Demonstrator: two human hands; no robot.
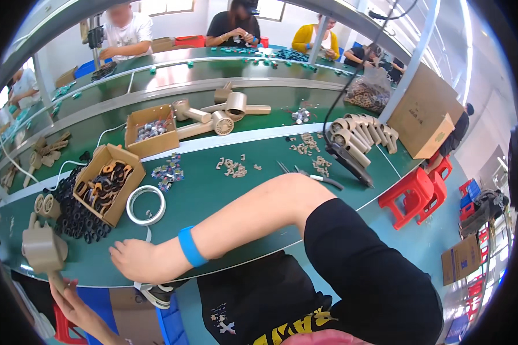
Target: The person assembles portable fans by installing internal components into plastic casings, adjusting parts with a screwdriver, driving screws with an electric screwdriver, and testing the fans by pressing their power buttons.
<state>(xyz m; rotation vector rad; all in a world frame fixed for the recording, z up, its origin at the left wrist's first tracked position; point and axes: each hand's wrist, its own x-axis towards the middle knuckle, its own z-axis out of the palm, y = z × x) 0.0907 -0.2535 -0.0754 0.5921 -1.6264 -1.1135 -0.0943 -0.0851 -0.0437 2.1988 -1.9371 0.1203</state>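
Observation:
At the table's near left edge, my left hand (72, 305) grips the handle of a beige hair dryer housing (42, 250), whose wide head points up. My right hand (137, 260), with a blue band (190, 246) at its wrist, reaches across to the left, palm down over the table. Its fingers are loosely bent and slightly apart; nothing shows in them, though the palm side is hidden. A white strip (149, 234) passes beneath this hand from beside a white ring-shaped roll (162, 206). Just beyond lie many black rings (92, 227).
A cardboard box (120, 214) holds black and orange rings; another (164, 141) holds small motors. Small beige parts (233, 167), circuit boards (168, 172), pliers (326, 180) and a dark tool on a cord (351, 164) lie rightward. More beige housings (357, 135) stand behind. Co-workers sit across the line.

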